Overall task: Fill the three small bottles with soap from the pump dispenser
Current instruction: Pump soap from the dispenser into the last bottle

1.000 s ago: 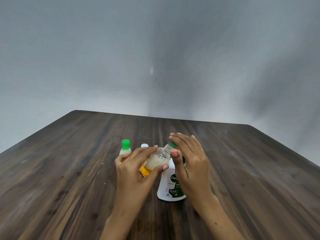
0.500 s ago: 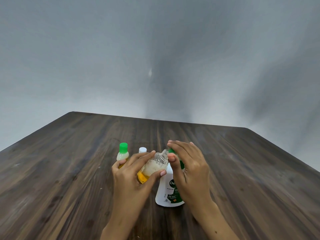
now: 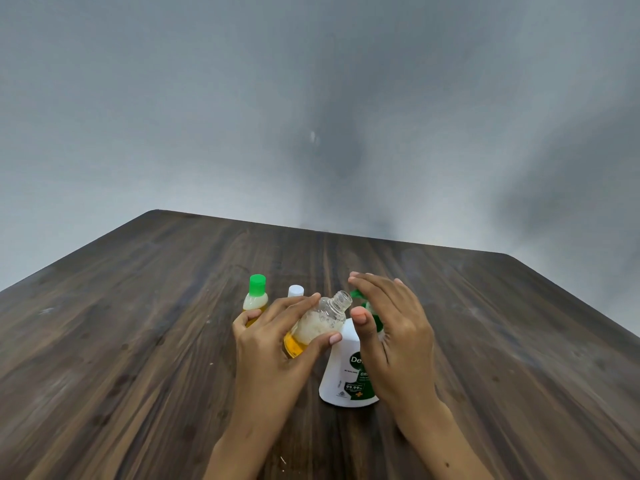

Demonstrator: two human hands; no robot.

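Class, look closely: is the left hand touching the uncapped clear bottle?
Touching. The head view shows the left hand gripping the uncapped clear bottle, thumb under its side and fingers over the top, tilted towards the pump dispenser.

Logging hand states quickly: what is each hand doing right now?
Left hand: grips the tilted, uncapped clear small bottle.
Right hand: open, straight fingers over the white pump dispenser with its green top.

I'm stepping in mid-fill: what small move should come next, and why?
Probably press the pump again. The left hand grips the open bottle tilted, mouth near the green nozzle of the dispenser; it holds only a little amber soap under foam. The right hand hovers over the pump head with fingers straight.
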